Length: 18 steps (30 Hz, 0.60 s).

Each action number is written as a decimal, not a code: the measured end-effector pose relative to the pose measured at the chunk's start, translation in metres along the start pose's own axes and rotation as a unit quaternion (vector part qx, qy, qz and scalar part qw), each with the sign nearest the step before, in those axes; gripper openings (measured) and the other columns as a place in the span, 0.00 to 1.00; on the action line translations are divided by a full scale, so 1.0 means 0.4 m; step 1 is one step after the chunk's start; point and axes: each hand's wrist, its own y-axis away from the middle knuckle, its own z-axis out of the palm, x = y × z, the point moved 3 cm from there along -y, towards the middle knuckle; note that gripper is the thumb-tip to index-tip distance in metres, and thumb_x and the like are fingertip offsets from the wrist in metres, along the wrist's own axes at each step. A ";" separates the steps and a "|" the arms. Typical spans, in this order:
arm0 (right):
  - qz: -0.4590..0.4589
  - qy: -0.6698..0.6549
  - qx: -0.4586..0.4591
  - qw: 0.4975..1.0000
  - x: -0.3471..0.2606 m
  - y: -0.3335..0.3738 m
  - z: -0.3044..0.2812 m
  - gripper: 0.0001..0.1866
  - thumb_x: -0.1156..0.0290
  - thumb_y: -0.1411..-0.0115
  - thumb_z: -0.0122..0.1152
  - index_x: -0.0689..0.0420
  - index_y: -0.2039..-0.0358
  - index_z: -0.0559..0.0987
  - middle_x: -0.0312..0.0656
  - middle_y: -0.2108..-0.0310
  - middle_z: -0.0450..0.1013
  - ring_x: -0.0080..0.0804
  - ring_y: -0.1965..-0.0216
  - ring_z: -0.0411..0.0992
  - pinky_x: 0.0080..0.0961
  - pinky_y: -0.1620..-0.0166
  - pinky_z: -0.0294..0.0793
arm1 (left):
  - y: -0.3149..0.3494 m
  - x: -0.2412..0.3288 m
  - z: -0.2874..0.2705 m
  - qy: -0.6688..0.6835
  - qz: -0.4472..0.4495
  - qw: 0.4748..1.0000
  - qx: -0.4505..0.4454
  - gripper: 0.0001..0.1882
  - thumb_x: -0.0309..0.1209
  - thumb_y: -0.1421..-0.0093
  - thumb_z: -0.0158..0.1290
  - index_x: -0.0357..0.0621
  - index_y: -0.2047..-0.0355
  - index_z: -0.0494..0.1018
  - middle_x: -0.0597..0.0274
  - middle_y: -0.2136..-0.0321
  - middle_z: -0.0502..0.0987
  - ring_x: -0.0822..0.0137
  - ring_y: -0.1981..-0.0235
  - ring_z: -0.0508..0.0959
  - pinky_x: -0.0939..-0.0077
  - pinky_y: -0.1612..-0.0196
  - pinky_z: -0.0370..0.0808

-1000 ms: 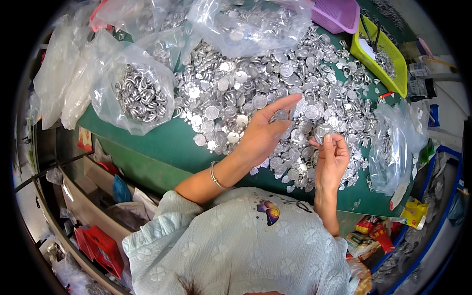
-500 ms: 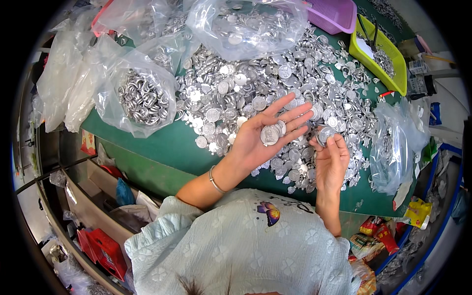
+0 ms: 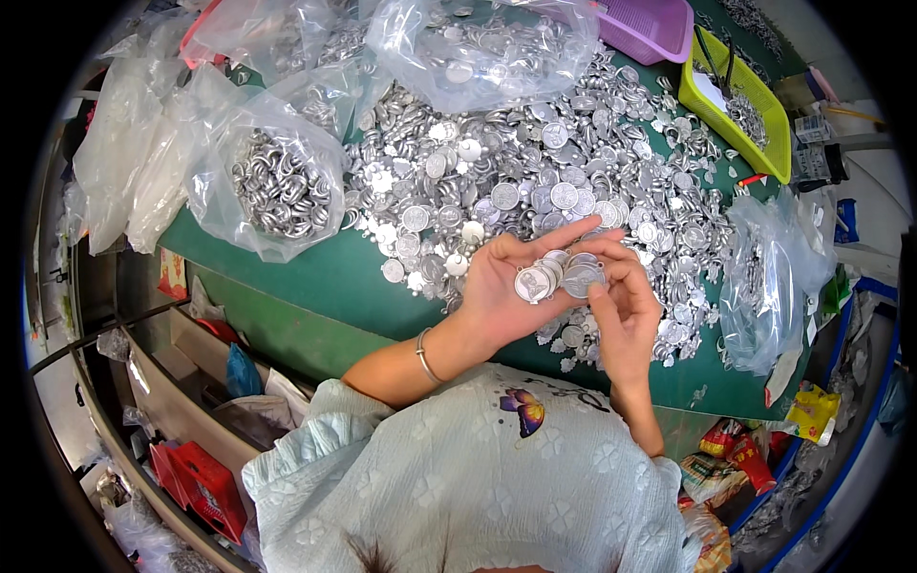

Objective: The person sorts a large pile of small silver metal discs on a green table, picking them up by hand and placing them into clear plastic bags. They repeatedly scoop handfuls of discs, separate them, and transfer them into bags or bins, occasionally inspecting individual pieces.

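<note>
My left hand (image 3: 494, 291) is palm up over the near edge of the heap, its fingers stretched to the right. Several silver coin-shaped pendants (image 3: 535, 283) lie overlapping on its palm and fingers. My right hand (image 3: 628, 320) has come against the left fingers, pinching a round silver pendant (image 3: 582, 280) between thumb and fingers beside the others. Below and beyond both hands spreads a wide heap of silver pendants (image 3: 449, 201), mixing flat discs with smaller curved pieces. A bangle (image 3: 426, 358) circles my left wrist.
On the green table (image 3: 277, 296), a clear bag (image 3: 287, 186) of silver rings stands left, and another filled bag (image 3: 478, 57) lies at the back. A yellow-green basket (image 3: 778, 143) holding pliers and a purple basket (image 3: 659, 33) are back right. Another clear bag (image 3: 764, 296) lies right.
My right hand has moved left with its pendant, from beside the left hand to over the left fingers. The pendants in the left palm now lie in a fanned overlap.
</note>
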 end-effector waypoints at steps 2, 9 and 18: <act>0.026 0.043 -0.003 0.999 -0.010 0.003 0.008 0.05 0.83 0.49 0.51 0.62 0.71 0.68 0.46 0.54 0.64 0.30 0.56 0.64 0.24 0.55 0.64 | 0.009 -0.002 0.008 -0.023 0.006 0.999 0.024 0.33 0.33 0.49 0.39 0.30 0.43 0.52 0.44 0.40 0.50 0.54 0.39 0.51 0.57 0.38 0.46; -0.103 0.370 -0.006 0.923 -0.026 -0.004 0.011 0.09 0.75 0.54 0.59 0.60 0.73 0.69 0.49 0.53 0.63 0.48 0.50 0.58 0.39 0.49 0.55 | 0.012 -0.015 -0.019 -0.241 0.015 0.959 0.150 0.23 0.35 0.39 0.37 0.34 0.46 0.60 0.48 0.49 0.65 0.61 0.47 0.65 0.62 0.43 0.60; -0.087 0.247 0.071 0.962 -0.011 0.010 -0.029 0.11 0.79 0.52 0.59 0.63 0.66 0.72 0.48 0.61 0.69 0.40 0.58 0.68 0.29 0.54 0.66 | -0.033 0.093 0.005 -0.130 0.097 0.964 0.210 0.14 0.28 0.41 0.46 0.36 0.55 0.66 0.57 0.65 0.70 0.66 0.62 0.73 0.77 0.64 0.76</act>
